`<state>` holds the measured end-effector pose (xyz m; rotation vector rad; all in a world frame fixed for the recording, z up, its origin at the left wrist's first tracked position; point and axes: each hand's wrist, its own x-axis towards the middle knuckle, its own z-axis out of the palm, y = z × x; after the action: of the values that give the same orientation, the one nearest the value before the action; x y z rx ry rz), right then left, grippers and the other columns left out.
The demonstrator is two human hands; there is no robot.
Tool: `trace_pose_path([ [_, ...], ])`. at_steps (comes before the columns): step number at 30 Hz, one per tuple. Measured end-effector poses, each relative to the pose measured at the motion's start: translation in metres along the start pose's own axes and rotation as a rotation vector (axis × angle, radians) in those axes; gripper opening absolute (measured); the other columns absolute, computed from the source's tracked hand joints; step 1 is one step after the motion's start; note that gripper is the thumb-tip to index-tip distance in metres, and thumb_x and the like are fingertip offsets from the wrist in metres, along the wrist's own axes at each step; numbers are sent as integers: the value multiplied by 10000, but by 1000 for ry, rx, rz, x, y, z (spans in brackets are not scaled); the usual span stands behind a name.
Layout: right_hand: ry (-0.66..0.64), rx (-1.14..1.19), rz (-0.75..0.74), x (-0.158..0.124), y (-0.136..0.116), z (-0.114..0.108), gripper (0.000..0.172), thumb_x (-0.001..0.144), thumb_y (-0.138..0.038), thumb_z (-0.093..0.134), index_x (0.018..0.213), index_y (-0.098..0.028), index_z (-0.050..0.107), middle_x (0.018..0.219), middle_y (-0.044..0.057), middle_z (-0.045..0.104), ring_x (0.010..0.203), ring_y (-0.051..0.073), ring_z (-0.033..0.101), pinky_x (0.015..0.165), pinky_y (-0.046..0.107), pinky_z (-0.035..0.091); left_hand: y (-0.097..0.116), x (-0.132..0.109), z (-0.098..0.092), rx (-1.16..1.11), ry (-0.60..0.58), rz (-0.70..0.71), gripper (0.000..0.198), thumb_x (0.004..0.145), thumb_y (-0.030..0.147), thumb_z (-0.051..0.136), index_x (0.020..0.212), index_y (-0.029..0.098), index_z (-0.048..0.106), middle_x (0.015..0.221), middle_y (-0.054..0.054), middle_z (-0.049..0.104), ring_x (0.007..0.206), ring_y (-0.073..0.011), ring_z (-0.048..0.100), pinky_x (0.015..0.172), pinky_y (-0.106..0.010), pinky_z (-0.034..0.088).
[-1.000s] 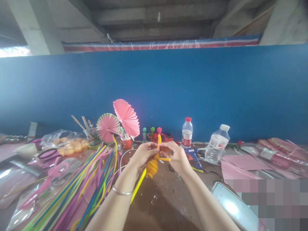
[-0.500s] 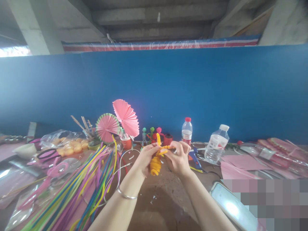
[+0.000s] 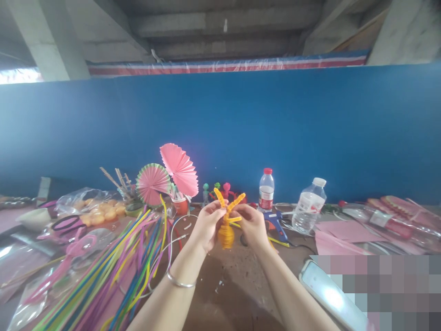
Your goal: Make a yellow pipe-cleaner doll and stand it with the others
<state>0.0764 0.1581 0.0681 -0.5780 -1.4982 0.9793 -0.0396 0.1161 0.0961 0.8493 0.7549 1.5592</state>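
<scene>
An orange pipe-cleaner figure (image 3: 226, 236) is held upright above the table, its body a tight coil. Two fuzzy strands spread upward from its top in a V, and shorter strands stick out at the side toward the right. My left hand (image 3: 208, 226) is closed on the figure's left side, thumb and fingers near the base of the V. From the other side, my right hand (image 3: 253, 225) pinches close to the short side strands; its fingertips are partly hidden. A silver bangle (image 3: 181, 281) circles my left wrist.
Many coloured pipe cleaners (image 3: 113, 271) lie at left, near pink scissors (image 3: 77, 248). Paper fans (image 3: 179, 168), small figures (image 3: 226, 187) and two bottles (image 3: 266, 191), (image 3: 310, 207) stand along the blue partition (image 3: 275, 119). A blue glue gun (image 3: 278, 225) and a phone (image 3: 336, 294) are at right.
The right hand has lowered and turned, and the strand it pinched now points up and right, making a V with the other. The coiled body hangs straighter.
</scene>
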Motion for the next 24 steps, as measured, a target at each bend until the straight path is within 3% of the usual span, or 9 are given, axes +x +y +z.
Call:
trace_pose_path([
  [2,-60,196,161,3,1,0,132,668,-295,639,719,-174,626,678,16,647,625,159,600,613,283,464,1,0,-2,57,-25,-18,235,647,180,659,869,143,593,700,-11,620,578,-88,570,541,-188,411],
  [5,-97,341,251,7,2,-2,173,602,-271,697,721,-169,623,674,9,649,609,150,597,608,279,466,5,-1,-4,139,-76,-43,228,626,177,680,836,133,602,704,-18,621,587,-88,566,548,-191,408],
  [10,-91,317,303,9,4,-4,168,552,-212,712,691,-159,633,650,-2,641,579,123,572,575,240,443,12,-2,-2,277,-64,-17,280,570,181,717,822,126,607,747,-39,639,642,-113,579,605,-217,427],
  [14,-98,332,355,7,0,-1,149,599,-238,667,722,-155,651,616,-5,626,538,114,548,541,233,419,9,2,-5,399,1,98,259,583,182,695,819,127,606,767,-48,646,698,-137,592,654,-234,441],
  [20,-135,330,279,4,-5,3,218,602,-175,661,819,-173,651,744,15,641,726,155,585,698,272,440,2,6,-15,505,101,246,218,591,149,658,803,138,608,747,-35,637,707,-138,587,635,-221,439],
  [24,-139,273,199,5,0,2,108,632,-210,657,732,-181,628,752,5,618,709,135,556,683,256,426,1,6,-14,369,115,108,243,576,125,664,808,134,590,720,-22,618,627,-112,574,588,-211,421],
])
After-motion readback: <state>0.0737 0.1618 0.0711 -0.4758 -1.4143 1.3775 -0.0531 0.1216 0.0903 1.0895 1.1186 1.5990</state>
